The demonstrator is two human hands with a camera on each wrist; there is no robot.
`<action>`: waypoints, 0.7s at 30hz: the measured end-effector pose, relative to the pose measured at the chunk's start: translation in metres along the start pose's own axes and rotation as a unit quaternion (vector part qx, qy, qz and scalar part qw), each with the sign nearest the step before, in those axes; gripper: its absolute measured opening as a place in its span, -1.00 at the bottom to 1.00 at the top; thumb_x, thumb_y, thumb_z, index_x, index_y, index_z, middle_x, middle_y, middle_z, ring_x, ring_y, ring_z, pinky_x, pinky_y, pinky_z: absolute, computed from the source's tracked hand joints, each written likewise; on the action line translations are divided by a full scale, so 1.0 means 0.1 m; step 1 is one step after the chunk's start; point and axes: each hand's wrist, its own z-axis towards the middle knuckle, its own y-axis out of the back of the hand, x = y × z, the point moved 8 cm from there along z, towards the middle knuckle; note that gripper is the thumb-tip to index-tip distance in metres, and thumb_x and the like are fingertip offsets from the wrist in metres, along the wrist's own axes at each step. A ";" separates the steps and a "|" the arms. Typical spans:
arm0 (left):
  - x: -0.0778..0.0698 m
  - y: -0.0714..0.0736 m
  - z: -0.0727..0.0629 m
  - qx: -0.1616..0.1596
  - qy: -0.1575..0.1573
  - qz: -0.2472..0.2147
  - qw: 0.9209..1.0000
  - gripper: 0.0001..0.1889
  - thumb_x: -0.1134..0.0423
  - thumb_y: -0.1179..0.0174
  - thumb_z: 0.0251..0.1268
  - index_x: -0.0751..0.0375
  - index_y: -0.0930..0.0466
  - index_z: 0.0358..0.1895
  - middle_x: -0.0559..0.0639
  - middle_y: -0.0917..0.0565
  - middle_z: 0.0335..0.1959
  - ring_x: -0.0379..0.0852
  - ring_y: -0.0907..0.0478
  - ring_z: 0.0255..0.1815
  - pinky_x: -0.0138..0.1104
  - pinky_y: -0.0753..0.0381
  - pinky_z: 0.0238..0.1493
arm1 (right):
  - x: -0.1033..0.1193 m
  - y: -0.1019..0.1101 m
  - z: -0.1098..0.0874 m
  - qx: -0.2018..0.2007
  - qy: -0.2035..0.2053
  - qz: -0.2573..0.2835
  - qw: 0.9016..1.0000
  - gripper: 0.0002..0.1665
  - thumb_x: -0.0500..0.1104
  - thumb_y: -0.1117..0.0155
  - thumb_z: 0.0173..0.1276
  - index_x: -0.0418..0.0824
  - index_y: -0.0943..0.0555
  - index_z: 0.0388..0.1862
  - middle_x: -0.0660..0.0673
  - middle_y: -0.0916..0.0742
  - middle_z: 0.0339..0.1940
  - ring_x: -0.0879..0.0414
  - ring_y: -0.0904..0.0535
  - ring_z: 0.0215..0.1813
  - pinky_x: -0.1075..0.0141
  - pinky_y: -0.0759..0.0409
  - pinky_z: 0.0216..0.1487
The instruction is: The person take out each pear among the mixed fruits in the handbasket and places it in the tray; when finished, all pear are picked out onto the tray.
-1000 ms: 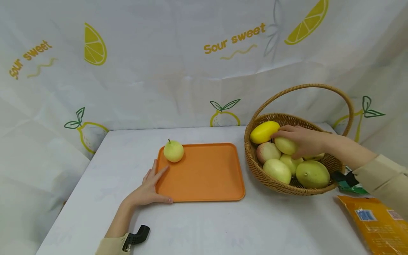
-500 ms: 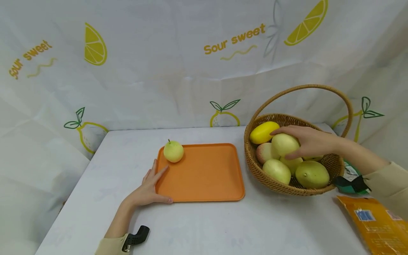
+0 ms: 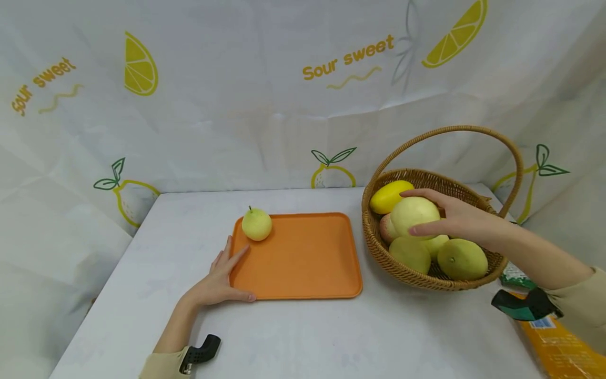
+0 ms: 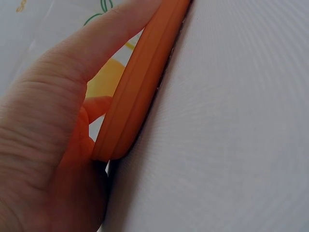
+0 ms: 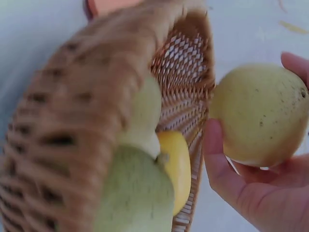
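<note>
My right hand (image 3: 456,217) grips a round, pale yellow pear (image 3: 413,217) between thumb and fingers, over the fruit in the wicker basket (image 3: 435,282). In the right wrist view the pear (image 5: 260,111) has dark specks and a small dark end, and it is raised beside the basket's inner wall. My left hand (image 3: 215,284) rests with spread fingers at the near left corner of the orange tray (image 3: 303,258). Its thumb lies along the tray's front edge. Another pear (image 3: 256,225), stem up, sits in the tray's far left corner.
Inside the basket lie a bright yellow oval fruit (image 3: 391,197), a reddish peach (image 3: 387,228), a green mango-like fruit (image 3: 462,259) and a pale fruit (image 3: 410,253). The basket's tall handle (image 3: 466,128) arches over it. An orange packet (image 3: 563,350) lies at the right.
My right hand has lifted the pear up from among the other fruit and moved it slightly left and nearer. The left hand and tray have stayed put.
</note>
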 end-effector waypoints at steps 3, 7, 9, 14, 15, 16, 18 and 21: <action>0.00 0.00 0.00 -0.001 -0.001 0.001 1.000 0.21 -0.15 -0.54 -0.15 -0.10 0.05 0.58 0.13 0.56 0.55 0.42 0.46 0.49 0.46 0.21 0.24 | 0.01 -0.05 -0.03 -0.010 -0.022 0.046 0.999 -0.08 0.02 -0.30 0.36 -0.02 -0.04 0.56 -0.28 -0.42 0.25 -0.11 -0.49 0.07 0.09 -0.54 -0.05; 0.01 0.00 0.00 -0.002 -0.003 0.003 1.000 0.21 -0.15 -0.54 -0.16 -0.10 0.05 0.58 0.13 0.55 0.55 0.43 0.45 0.49 0.46 0.22 0.24 | 0.05 -0.15 -0.04 -0.014 -0.036 0.135 0.990 -0.04 -0.02 -0.25 0.40 -0.11 0.08 0.58 -0.31 -0.36 0.28 -0.06 -0.46 0.10 0.22 -0.56 -0.01; 0.01 0.00 0.00 -0.002 -0.002 0.003 1.000 0.21 -0.16 -0.54 -0.16 -0.10 0.04 0.58 0.13 0.55 0.55 0.43 0.45 0.49 0.46 0.22 0.24 | 0.09 -0.22 -0.04 -0.011 -0.038 0.175 0.984 -0.01 -0.05 -0.23 0.42 -0.17 0.15 0.58 -0.32 -0.35 0.28 -0.01 -0.49 0.07 0.29 -0.58 0.00; 0.01 0.00 0.00 -0.002 -0.001 0.001 1.000 0.21 -0.16 -0.54 -0.16 -0.09 0.04 0.58 0.11 0.55 0.55 0.42 0.45 0.49 0.45 0.21 0.25 | 0.27 -0.40 -0.04 -0.001 -0.017 0.242 0.970 -0.02 -0.13 -0.22 0.42 -0.27 0.16 0.56 -0.31 -0.22 0.33 0.02 -0.56 0.02 0.20 -0.62 0.03; 0.01 0.00 0.00 -0.002 -0.002 0.001 1.000 0.21 -0.17 -0.54 -0.16 -0.09 0.04 0.58 0.12 0.55 0.55 0.42 0.45 0.49 0.45 0.21 0.25 | 0.31 -0.44 -0.04 0.005 -0.010 0.254 0.967 -0.04 -0.14 -0.22 0.42 -0.27 0.15 0.55 -0.31 -0.20 0.34 0.00 -0.55 0.04 0.17 -0.62 0.04; 0.01 0.00 0.01 -0.002 -0.002 0.001 1.000 0.21 -0.17 -0.54 -0.16 -0.09 0.04 0.58 0.12 0.55 0.55 0.42 0.45 0.50 0.45 0.21 0.25 | 0.35 -0.49 -0.04 0.013 -0.004 0.266 0.964 -0.05 -0.16 -0.22 0.42 -0.27 0.14 0.55 -0.32 -0.19 0.34 -0.01 -0.55 0.05 0.15 -0.61 0.05; 0.01 0.00 0.01 -0.002 -0.001 0.000 1.000 0.21 -0.17 -0.54 -0.16 -0.08 0.04 0.58 0.12 0.55 0.55 0.41 0.46 0.50 0.45 0.21 0.25 | 0.42 -0.57 -0.03 0.027 0.003 0.285 0.958 -0.05 -0.17 -0.23 0.41 -0.26 0.12 0.55 -0.34 -0.22 0.35 -0.03 -0.54 0.08 0.14 -0.60 0.07; 0.01 0.00 0.00 -0.001 0.000 -0.001 1.000 0.21 -0.18 -0.54 -0.16 -0.08 0.04 0.58 0.12 0.55 0.55 0.41 0.46 0.50 0.45 0.22 0.25 | 0.49 -0.72 0.00 0.044 0.001 0.304 0.952 -0.03 -0.16 -0.27 0.39 -0.24 0.11 0.55 -0.36 -0.28 0.34 -0.07 -0.50 0.13 0.15 -0.59 0.09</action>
